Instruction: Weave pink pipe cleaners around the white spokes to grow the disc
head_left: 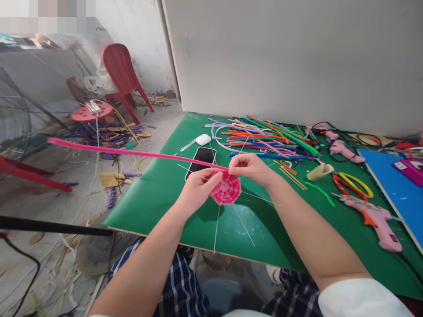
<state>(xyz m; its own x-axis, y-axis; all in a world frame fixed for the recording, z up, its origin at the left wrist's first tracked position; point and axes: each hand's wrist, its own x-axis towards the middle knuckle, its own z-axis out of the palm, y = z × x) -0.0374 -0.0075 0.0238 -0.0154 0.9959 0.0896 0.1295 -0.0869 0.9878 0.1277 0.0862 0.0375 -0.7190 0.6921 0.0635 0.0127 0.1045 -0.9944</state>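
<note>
A pink woven disc (231,193) with thin pale wires radiating from it is held above the green table. My left hand (200,187) pinches its left edge, thumb on the front. At the disc's top edge, my right hand (247,167) is closed on a pink pipe cleaner (142,154). Its long free end stretches far to the left past my left hand. The fingertips of my right hand hide where the pipe cleaner meets the disc. Just behind my left hand lies a phone (204,156), partly covered.
Colourful pipe cleaners (271,138) lie heaped at the back. On the right are a pink glue gun (373,215), red-and-yellow-handled pliers (352,187) and a blue board (396,185). A white earbud case (203,139) sits near the phone. Red chairs (120,70) stand left.
</note>
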